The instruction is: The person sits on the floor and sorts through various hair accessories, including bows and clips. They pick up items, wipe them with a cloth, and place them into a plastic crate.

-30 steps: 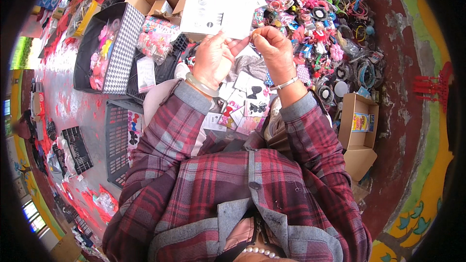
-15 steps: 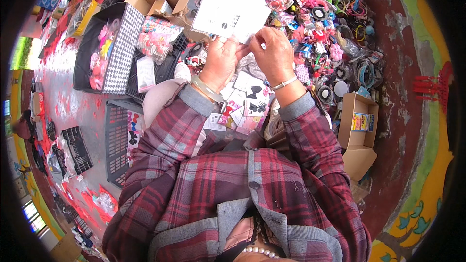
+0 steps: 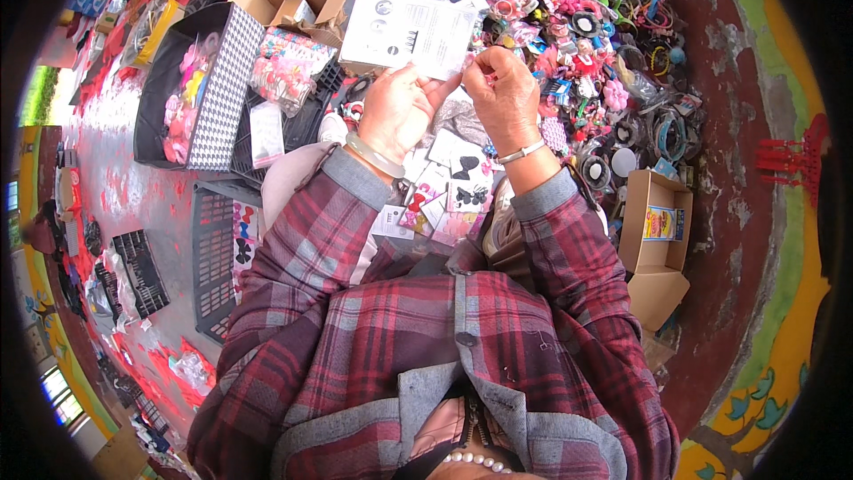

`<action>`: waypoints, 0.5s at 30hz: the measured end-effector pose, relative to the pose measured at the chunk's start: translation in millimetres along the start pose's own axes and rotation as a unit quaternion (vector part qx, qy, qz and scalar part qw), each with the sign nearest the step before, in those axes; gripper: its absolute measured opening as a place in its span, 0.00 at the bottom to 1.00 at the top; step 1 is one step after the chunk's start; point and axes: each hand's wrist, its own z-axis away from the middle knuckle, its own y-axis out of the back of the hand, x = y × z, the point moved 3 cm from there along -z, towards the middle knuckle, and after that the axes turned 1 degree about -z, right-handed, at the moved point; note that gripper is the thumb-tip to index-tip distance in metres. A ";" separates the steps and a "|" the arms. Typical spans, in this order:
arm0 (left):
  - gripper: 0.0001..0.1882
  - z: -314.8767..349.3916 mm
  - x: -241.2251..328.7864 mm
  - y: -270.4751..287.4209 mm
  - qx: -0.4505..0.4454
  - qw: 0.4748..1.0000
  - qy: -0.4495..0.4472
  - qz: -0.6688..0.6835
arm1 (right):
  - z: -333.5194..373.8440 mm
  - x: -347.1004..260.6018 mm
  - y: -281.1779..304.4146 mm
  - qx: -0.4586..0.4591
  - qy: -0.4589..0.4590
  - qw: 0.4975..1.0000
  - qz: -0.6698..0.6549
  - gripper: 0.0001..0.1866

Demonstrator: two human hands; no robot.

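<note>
Evidently work is midway: both hands, left hand [image 3: 398, 111] and right hand [image 3: 502, 98], pinch the white card [image 3: 410, 33] at its lower edge. Finished bow cards [image 3: 449, 191] lie in the lap; a heap of loose hair clips [image 3: 586, 27] seems left.

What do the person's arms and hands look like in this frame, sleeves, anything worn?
Both arms wear dark red and grey plaid sleeves with plain grey cuffs. The left hand is bare, with a pale, translucent bangle at the wrist. The right hand is bare too, with a thin silver bracelet. No gloves; rings cannot be made out.
</note>
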 end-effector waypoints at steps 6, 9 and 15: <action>0.14 1.6 5.2 1.1 -0.001 0.994 -0.041 -0.096 | -0.4 1.3 -1.5 -0.024 -0.004 0.999 -0.022 0.10; 0.13 7.6 2.0 -5.3 0.020 0.987 -0.061 -0.148 | -2.5 -0.7 0.9 -0.032 -0.015 0.999 0.002 0.13; 0.13 10.6 -13.1 -9.6 -0.002 0.958 -0.107 -0.267 | -2.6 -2.2 5.4 -0.045 -0.038 0.994 0.095 0.10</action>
